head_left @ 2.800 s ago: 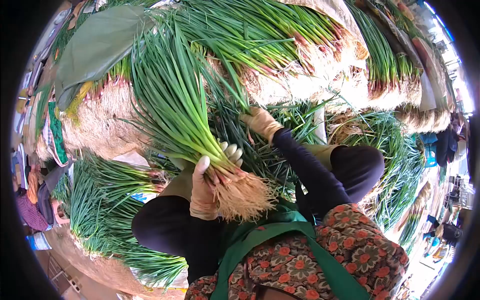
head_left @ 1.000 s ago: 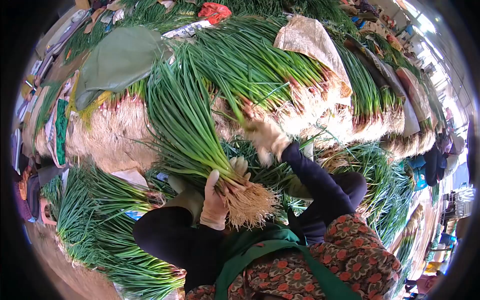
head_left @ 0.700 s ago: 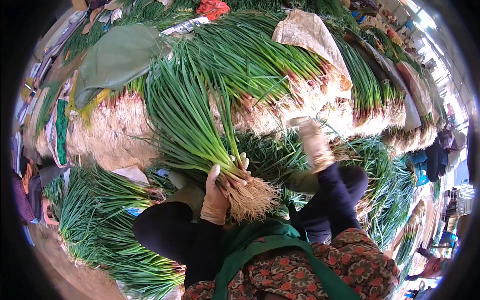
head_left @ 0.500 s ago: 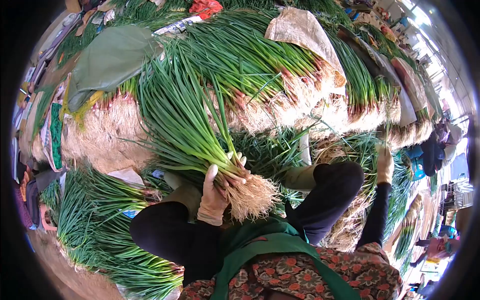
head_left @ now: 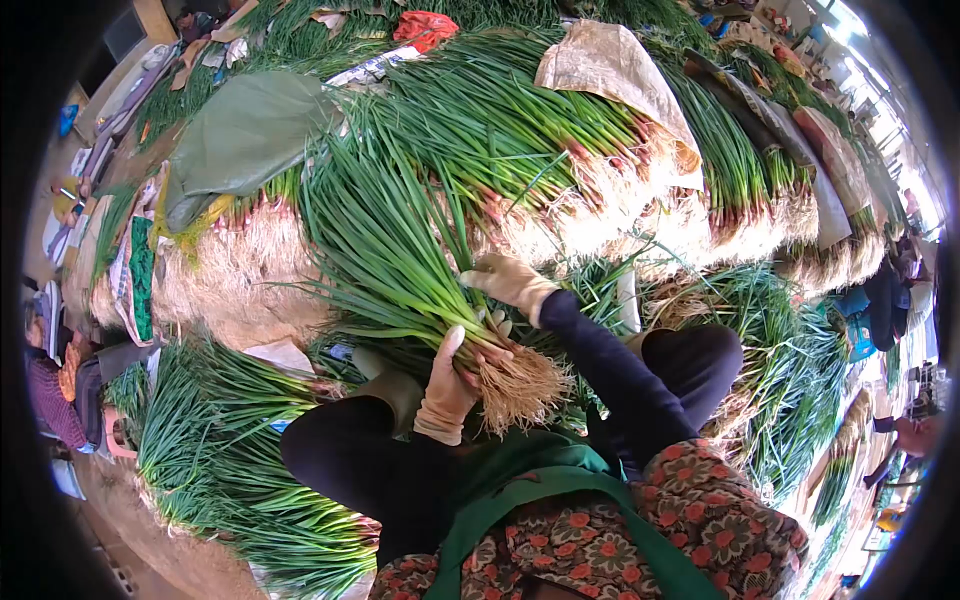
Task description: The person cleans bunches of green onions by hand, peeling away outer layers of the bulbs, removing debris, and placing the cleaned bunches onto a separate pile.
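A thick bunch of green onions lies slantwise before me, leaves toward the upper left, pale roots toward my lap. Gloved, my left hand wraps round its reddish stem end, thumb on top. My right hand, gloved too, touches the right side of the same bunch a little above, its fingers bent together on the green stalks. The bunch hides part of the left fingers, and the right fingertips are partly lost among the stalks.
A long heap of green onions runs across behind, under a green sheet and a pale sack. More onions lie at lower left, and loose leaves at right. A person in purple is at the left edge.
My right hand has come in from the far right to the bunch and closed on its stalks. My left hand still holds the bunch. The whole view has shifted slightly.
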Demonstrator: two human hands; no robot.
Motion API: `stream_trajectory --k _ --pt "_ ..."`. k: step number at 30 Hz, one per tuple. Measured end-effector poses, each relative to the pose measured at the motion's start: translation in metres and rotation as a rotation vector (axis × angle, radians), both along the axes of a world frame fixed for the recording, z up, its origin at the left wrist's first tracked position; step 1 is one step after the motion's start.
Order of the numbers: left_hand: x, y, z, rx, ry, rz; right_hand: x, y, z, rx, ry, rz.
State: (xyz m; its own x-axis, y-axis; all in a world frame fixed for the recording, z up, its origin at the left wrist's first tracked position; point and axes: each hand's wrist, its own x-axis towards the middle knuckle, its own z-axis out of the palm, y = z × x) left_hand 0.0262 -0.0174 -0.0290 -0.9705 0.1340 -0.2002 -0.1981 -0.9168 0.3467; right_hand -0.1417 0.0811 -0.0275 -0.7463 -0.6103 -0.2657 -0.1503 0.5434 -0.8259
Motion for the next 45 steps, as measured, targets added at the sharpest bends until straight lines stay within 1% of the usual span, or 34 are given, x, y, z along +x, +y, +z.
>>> stream_trajectory --k 1,2,3,4,5,6,8,9,10,11,12,13,14,15,18,19,22,23,25,26,27,28,29,30,31,33,36,37,38,39,40,41,43,45 --pt "0.002 -0.005 -0.016 -0.011 0.010 -0.021 0.004 -0.011 0.009 0.137 0.189 0.018" --pt "0.003 -0.010 -0.034 -0.018 0.019 -0.042 0.001 -0.018 -0.010 0.125 0.265 0.001" --pt "0.002 -0.014 -0.035 -0.104 -0.013 -0.036 0.002 -0.022 -0.014 0.023 0.152 -0.012" --pt "0.004 -0.013 -0.036 -0.061 -0.027 0.009 0.006 -0.011 -0.017 -0.056 -0.079 -0.058" --pt "0.005 -0.008 -0.007 -0.016 -0.041 0.054 0.016 -0.004 -0.001 -0.124 -0.301 -0.129" --pt "0.005 -0.004 0.010 0.030 -0.055 0.096 0.026 0.006 -0.008 -0.203 -0.357 -0.175" --pt "0.005 -0.002 0.006 0.049 -0.035 0.091 0.038 0.016 -0.033 -0.032 -0.445 -0.298" --pt "0.004 -0.002 -0.003 0.060 -0.016 0.078 0.037 0.014 -0.045 -0.147 -0.525 -0.352" --pt "0.004 -0.001 -0.010 0.068 0.000 0.068 0.034 0.014 -0.056 -0.156 -0.448 -0.363" --pt "0.004 -0.001 -0.009 0.033 0.010 0.075 0.033 0.009 -0.052 -0.238 -0.430 -0.358" --pt "0.006 0.000 -0.007 0.084 0.029 0.086 0.032 0.002 -0.045 -0.327 -0.409 -0.354" --pt "0.007 0.000 -0.005 0.136 0.051 0.096 0.031 -0.004 -0.052 -0.574 -0.698 -0.353" --pt "0.007 0.000 0.000 0.192 0.072 0.108 0.030 -0.006 -0.051 -0.750 -0.893 -0.277" --pt "0.009 0.000 0.010 0.187 0.089 0.127 0.029 -0.008 -0.051 -0.893 -1.105 -0.199" --pt "0.013 -0.006 -0.003 0.230 0.174 0.064 0.032 -0.006 -0.044 -0.947 -1.185 -0.196" --pt "0.012 -0.013 -0.025 0.115 0.195 0.057 0.034 -0.005 -0.040 -0.936 -1.192 -0.206" --pt "0.010 -0.009 -0.020 0.299 0.295 0.008 0.043 0.004 -0.020 -0.897 -1.205 -0.230" --pt "0.009 -0.007 -0.017 0.296 0.215 0.067 0.054 0.004 0.008 -0.869 -1.190 -0.285" --pt "0.009 -0.003 -0.011 0.288 0.049 0.189 0.057 -0.001 0.000 -0.857 -1.187 -0.396" --pt "0.008 -0.001 -0.008 0.291 0.077 0.158 0.059 -0.003 -0.005 -0.848 -1.186 -0.453" --pt "0.005 0.000 -0.005 0.292 0.105 0.125 0.058 -0.004 -0.008 -0.840 -1.326 -0.515" --pt "0.003 0.000 -0.002 0.292 0.136 0.091 0.056 -0.002 -0.011 -0.841 -1.364 -0.454" --pt "0.005 -0.001 0.002 0.225 0.134 0.099 0.054 -0.007 -0.016 -0.820 -1.279 -0.516" --pt "0.005 0.000 0.001 0.229 0.130 0.110 0.052 -0.013 -0.021 -0.799 -1.190 -0.576" --pt "0.006 0.000 -0.001 0.232 0.126 0.121 0.051 -0.020 -0.025 -0.826 -1.164 -0.636" --pt "0.008 0.002 -0.001 0.228 0.097 0.137 0.055 -0.034 0.005 -0.879 -1.106 -0.761" --pt "0.008 0.004 0.003 0.214 0.057 0.150 0.049 -0.011 -0.004 -0.717 -1.264 -0.261" --pt "0.009 0.003 0.002 0.220 0.065 0.152 0.043 -0.022 -0.036 -0.715 -1.230 -0.376" --pt "0.009 0.002 0.002 0.225 0.073 0.155 0.044 -0.022 -0.034 -0.726 -1.257 -0.384" --pt "0.007 0.003 0.011 0.296 0.107 0.168 0.047 -0.022 -0.023 -0.737 -1.285 -0.392" --pt "0.006 0.003 0.012 0.292 0.122 0.169 0.050 -0.020 -0.012 -0.746 -1.312 -0.400" --pt "0.007 0.003 0.013 0.289 0.136 0.170 0.053 -0.015 0.015 -0.739 -1.390 -0.288" --pt "0.008 0.003 0.010 0.270 0.133 0.162 0.053 -0.022 0.013 -0.906 -1.419 -0.444" --pt "0.009 -0.002 -0.004 0.238 0.103 0.153 0.049 -0.024 -0.009 -0.972 -1.253 -0.440"
